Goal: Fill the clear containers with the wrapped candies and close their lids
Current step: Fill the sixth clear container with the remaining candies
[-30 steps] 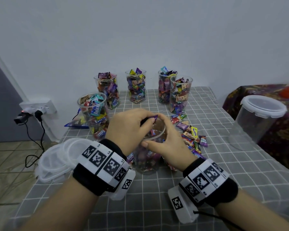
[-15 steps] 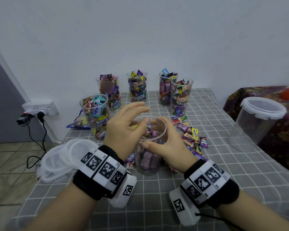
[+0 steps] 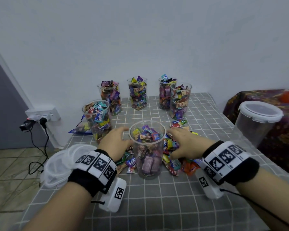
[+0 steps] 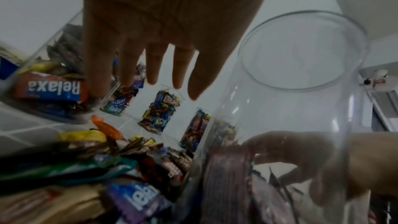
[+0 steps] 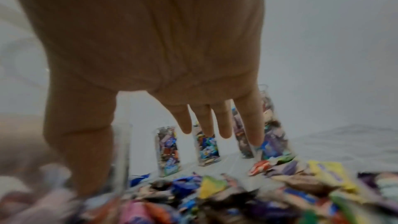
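A clear lidless container (image 3: 148, 147), partly filled with wrapped candies (image 3: 146, 135), stands upright near the middle of the checked tablecloth (image 3: 165, 205). The left hand (image 3: 114, 144) and right hand (image 3: 184, 144) flank it, fingers spread and relaxed, holding nothing. Loose candies (image 3: 172, 157) around its base read "Relaxa".

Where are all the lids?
In the head view, the stack of clear lids sits at the table's left edge, just beside the left wrist.

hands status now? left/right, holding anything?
Left hand: open, fingers straight, holding nothing, beside the near container.
Right hand: open, empty, over loose candies.
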The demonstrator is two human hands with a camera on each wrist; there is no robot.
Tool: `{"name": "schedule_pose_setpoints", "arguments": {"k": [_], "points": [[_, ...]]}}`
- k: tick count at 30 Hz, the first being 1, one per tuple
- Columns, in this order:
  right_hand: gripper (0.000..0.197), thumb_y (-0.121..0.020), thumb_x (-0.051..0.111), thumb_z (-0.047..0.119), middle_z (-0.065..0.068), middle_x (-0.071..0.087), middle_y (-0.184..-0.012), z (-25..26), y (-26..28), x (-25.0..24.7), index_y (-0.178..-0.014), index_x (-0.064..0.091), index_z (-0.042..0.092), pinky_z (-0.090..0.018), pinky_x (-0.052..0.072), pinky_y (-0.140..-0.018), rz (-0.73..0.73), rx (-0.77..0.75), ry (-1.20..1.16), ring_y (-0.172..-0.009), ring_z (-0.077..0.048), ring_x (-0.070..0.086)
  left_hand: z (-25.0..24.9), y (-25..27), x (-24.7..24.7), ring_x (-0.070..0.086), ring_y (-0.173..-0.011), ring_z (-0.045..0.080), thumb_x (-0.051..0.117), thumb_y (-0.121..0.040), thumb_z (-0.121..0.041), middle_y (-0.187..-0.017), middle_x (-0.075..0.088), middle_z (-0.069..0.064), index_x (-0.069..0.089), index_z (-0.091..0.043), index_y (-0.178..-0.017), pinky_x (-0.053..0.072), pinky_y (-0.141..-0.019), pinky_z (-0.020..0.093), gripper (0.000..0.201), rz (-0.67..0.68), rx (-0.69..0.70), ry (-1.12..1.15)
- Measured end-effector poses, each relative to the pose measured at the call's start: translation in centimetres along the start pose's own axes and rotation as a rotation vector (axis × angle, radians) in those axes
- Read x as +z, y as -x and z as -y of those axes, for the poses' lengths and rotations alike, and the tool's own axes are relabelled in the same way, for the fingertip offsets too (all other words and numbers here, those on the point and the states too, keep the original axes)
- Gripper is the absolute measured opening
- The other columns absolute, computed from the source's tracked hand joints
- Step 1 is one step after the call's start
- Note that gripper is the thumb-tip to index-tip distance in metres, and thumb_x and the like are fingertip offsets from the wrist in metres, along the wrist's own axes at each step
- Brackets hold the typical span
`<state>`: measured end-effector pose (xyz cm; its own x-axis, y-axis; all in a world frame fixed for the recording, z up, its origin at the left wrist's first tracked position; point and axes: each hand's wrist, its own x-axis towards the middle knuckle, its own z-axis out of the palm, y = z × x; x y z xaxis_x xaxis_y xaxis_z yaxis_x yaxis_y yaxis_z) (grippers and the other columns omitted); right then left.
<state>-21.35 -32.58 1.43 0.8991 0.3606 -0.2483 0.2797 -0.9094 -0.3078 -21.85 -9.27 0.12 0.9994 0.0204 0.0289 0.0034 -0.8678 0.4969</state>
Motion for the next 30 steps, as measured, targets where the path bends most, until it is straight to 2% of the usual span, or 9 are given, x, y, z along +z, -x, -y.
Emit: {"name": "schedule_pose_setpoints", "arguments": {"k": [3,5,7,9,13,17,21,26,30], "points": [[0.078,-0.087,0.06,0.038,-0.007,0.026,-0.152,-1.6,-0.2,-1.4,-0.148,0.02,0.012,-0.035,0.035,-0.106,0.026,0.194,0.093,-0.135,-0.025,0.034,0.0,-0.7,0.7,0.056,-0.11,0.023,0.057,-0.084,-0.052,-0.126,0.058,0.004,0.047,-0.027,-0.13,0.046,-0.087,0.031,0.053,0.287,-0.037,-0.258],[0.071,-0.089,0.057,0.037,-0.008,0.035,-0.148,-2.4,-0.5,-1.7,-0.147,0.024,0.013,-0.034,0.039,-0.099,0.018,0.287,0.111,-0.128,-0.026,0.043,-0.1,-1.0,1.0,0.055,-0.111,0.025,0.062,-0.081,-0.052,-0.126,0.057,0.006,0.047,-0.024,-0.13,0.046,-0.09,0.032,0.058,0.377,-0.051,-0.347],[0.064,-0.09,0.055,0.037,-0.01,0.044,-0.142,-2.8,-0.6,-1.6,-0.144,0.029,0.013,-0.033,0.041,-0.093,0.055,0.351,0.126,-0.123,-0.026,0.048,-0.1,-1.3,1.4,0.055,-0.112,0.024,0.066,-0.082,-0.043,-0.126,0.057,0.006,0.048,-0.023,-0.13,0.045,-0.089,0.03,0.056,0.415,-0.037,-0.405],[0.063,-0.091,0.053,0.038,-0.011,0.044,-0.142,-2.8,-0.6,-1.4,-0.144,0.029,0.015,-0.031,0.04,-0.091,0.128,0.379,0.133,-0.123,-0.026,0.047,0.1,-1.5,1.9,0.055,-0.112,0.024,0.068,-0.081,-0.035,-0.125,0.058,0.005,0.048,-0.023,-0.13,0.045,-0.087,0.03,0.055,0.422,-0.024,-0.483],[0.069,-0.091,0.051,0.038,-0.011,0.031,-0.151,-2.0,-0.6,-1.0,-0.15,0.02,0.021,-0.034,0.036,-0.102,0.219,0.347,0.135,-0.133,-0.028,0.037,0.0,-2.0,3.0,0.057,-0.11,0.028,0.065,-0.08,-0.03,-0.123,0.059,0.007,0.047,-0.029,-0.13,0.05,-0.091,0.036,0.053,0.394,-0.012,-0.514],[0.079,-0.087,0.058,0.034,-0.008,0.034,-0.149,-0.8,-0.7,-0.9,-0.151,0.011,0.031,-0.034,0.04,-0.101,0.269,0.245,0.103,-0.129,-0.027,0.041,-0.7,-2.2,3.4,0.058,-0.111,0.03,0.058,-0.089,-0.017,-0.128,0.055,0.012,0.048,-0.017,-0.132,0.048,-0.089,0.034,0.045,0.375,0.016,-0.598],[0.095,-0.079,0.069,0.039,-0.006,0.034,-0.149,-0.3,-1.1,0.4,-0.151,0.006,0.032,-0.04,0.043,-0.101,0.249,0.138,0.19,-0.129,-0.026,0.042,-0.3,-2.3,3.4,0.055,-0.116,0.029,0.047,-0.094,-0.022,-0.131,0.055,0.011,0.054,-0.019,-0.13,0.045,-0.098,0.036,0.036,0.309,0.047,-0.511],[0.09,-0.08,0.069,0.039,-0.006,0.036,-0.145,-0.7,-1.2,1.6,-0.15,0.015,0.025,-0.039,0.043,-0.101,0.145,0.112,0.2,-0.128,-0.026,0.042,-0.4,-2.1,3.0,0.059,-0.106,0.029,0.043,-0.093,-0.016,-0.122,0.06,0.011,0.057,-0.013,-0.123,0.049,-0.091,0.035,0.033,0.235,0.019,-0.467],[0.07,-0.083,0.067,0.029,-0.005,0.045,-0.136,-0.7,-1.2,1.6,-0.143,0.032,0.022,-0.037,0.045,-0.097,0.102,0.102,0.178,-0.122,-0.024,0.047,-0.6,-2.1,3.3,0.06,-0.104,0.029,0.043,-0.094,-0.017,-0.119,0.062,0.01,0.059,-0.015,-0.119,0.05,-0.091,0.037,0.03,0.22,0.005,-0.409]]}}
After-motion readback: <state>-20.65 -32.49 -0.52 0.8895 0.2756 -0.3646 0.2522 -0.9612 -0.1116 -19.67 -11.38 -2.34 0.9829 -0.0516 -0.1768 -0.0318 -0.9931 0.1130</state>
